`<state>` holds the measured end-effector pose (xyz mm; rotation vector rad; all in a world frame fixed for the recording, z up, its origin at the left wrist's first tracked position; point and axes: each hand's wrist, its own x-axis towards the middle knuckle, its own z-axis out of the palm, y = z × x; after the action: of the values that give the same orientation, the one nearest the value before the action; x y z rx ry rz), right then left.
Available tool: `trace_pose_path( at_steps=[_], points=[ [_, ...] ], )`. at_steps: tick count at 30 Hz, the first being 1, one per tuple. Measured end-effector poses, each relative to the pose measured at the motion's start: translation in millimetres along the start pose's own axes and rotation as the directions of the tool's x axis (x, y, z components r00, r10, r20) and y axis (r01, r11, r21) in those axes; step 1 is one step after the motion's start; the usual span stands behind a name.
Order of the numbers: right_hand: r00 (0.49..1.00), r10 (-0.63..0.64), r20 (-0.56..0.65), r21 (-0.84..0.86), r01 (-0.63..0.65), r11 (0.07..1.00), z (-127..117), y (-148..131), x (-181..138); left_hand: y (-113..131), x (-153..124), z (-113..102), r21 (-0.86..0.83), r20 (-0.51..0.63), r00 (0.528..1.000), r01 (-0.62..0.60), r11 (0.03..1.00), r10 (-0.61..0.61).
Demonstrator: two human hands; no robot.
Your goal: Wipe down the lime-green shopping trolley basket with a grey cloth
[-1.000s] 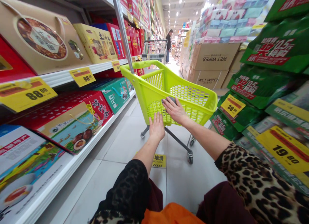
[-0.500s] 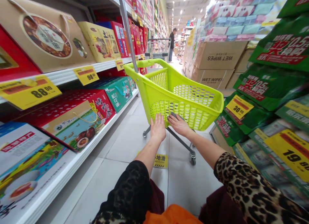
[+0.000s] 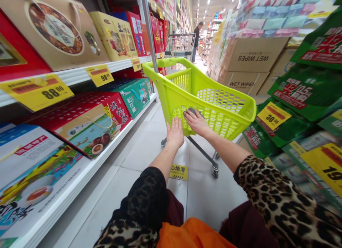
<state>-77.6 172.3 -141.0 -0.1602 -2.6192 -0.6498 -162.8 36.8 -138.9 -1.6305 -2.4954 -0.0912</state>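
A lime-green plastic shopping cart [image 3: 171,88] stands in the aisle just ahead of me, with nothing showing in its basket. My right hand [image 3: 197,122] presses a small grey cloth [image 3: 191,110] flat against the near mesh wall of the basket. My left hand [image 3: 175,133] is beside it, lower and to the left. Its fingers are stretched out and its fingertips touch the basket's bottom edge. Both sleeves are leopard print.
Shelves of gift boxes [image 3: 88,127] with yellow price tags [image 3: 40,91] line the left. Green bags [image 3: 296,95] and WET WIPES cartons [image 3: 251,57] are stacked on the right. A metal cart [image 3: 180,45] and a person [image 3: 197,36] are farther down. A yellow sticker [image 3: 178,171] marks the floor.
My right hand slid the cloth down to the basket's bottom edge, then back up the wall. My left hand stayed at the lower edge.
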Motion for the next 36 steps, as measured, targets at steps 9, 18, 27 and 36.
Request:
trace_pose_path(
  at_steps=[9, 18, 27, 36],
  points=[
    [0.987, -0.142, 0.076, -0.002, 0.143, 0.990, 24, -14, -38, -10, -6, 4, -0.008, 0.011, 1.000, 0.022, 1.000, -0.021],
    [0.994, 0.001, -0.111, -0.020, -0.003, 1.000, -23, 14, 39, -21, -3, -5, -0.014, -0.009, 0.999, 0.047, 0.999, -0.047],
    [0.994, -0.105, 0.030, -0.024, 0.105, 0.994, 20, -11, 7, -30, -8, 2, -0.014, -0.002, 0.998, 0.057, 0.998, -0.057],
    [0.988, -0.155, 0.026, 0.049, 0.153, 0.987, 24, -17, 5, -32, -2, 9, -0.011, -0.010, 0.999, 0.052, 0.999, -0.052]
  ],
)
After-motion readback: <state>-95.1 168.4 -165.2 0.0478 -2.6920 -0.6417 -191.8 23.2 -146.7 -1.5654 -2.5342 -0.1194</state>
